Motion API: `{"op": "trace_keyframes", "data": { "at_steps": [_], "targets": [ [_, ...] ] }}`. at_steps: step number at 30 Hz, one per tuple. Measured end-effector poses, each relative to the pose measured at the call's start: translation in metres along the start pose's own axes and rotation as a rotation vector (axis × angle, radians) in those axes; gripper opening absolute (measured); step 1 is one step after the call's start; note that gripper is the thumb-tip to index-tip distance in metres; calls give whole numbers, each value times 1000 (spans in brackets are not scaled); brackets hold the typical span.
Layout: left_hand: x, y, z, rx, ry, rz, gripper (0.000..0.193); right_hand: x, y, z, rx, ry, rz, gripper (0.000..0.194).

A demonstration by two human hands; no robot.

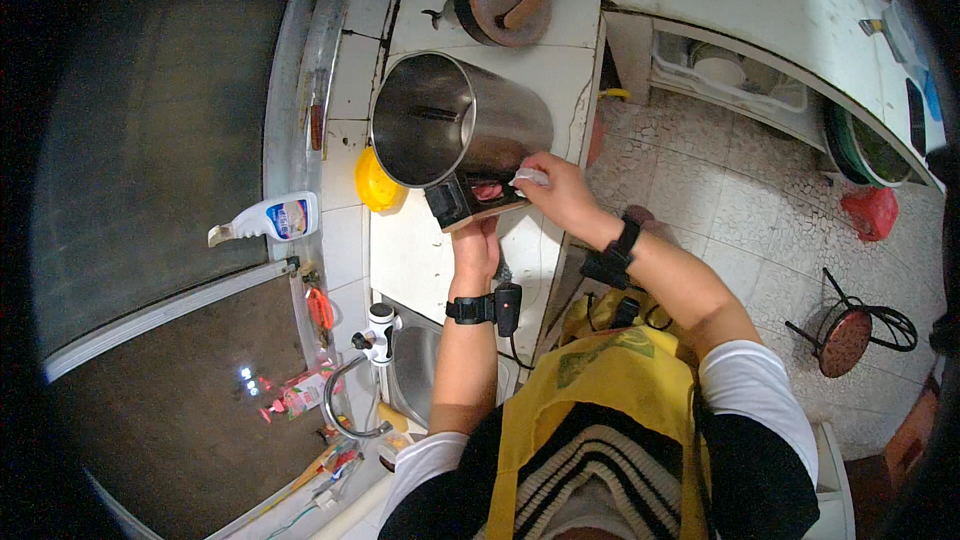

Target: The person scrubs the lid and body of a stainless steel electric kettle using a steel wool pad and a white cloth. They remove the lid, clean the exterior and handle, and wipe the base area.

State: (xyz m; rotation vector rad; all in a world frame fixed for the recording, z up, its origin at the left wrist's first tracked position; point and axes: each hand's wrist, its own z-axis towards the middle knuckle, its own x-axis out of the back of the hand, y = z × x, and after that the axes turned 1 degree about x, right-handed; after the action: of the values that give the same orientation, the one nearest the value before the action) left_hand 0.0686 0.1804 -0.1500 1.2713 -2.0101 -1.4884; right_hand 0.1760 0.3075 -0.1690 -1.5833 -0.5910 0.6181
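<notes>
A large stainless-steel pot [510, 101] lies tilted on the white counter, its open mouth facing left. On its near side is a black plastic handle [448, 200], with a pinkish-red patch showing in its recess. My left hand [475, 247] is at the handle from below, its fingers mostly hidden behind it. Pinched in my right hand [556, 191] is a crumpled white tissue or cloth [531, 177], pressed against the lower end of the handle.
Beyond the pot sits a round brown lid [510, 0]. A yellow plastic object [379, 181] stands beside the pot's mouth. Nearer me are a steel sink [412, 360] and a curved faucet [330, 390]. On the left ledge is a spray bottle [285, 217]; a small stool [845, 341] stands on the floor.
</notes>
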Motion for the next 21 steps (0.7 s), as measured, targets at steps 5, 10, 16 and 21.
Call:
{"op": "trace_keyframes", "data": {
  "at_steps": [5,10,16,21],
  "targets": [
    [-5,25,-23,-125,-24,-14,34,5,-43,-9,186,13,261,19],
    [-15,35,-38,-218,-90,-56,47,-18,-72,-6,371,72,241,19],
    [-20,32,-38,-224,-14,-28,48,-13,-61,-20,453,-1,201,19],
    [-25,33,-38,-295,-113,58,56,-9,-13,-30,425,4,53,21]
  ]
}}
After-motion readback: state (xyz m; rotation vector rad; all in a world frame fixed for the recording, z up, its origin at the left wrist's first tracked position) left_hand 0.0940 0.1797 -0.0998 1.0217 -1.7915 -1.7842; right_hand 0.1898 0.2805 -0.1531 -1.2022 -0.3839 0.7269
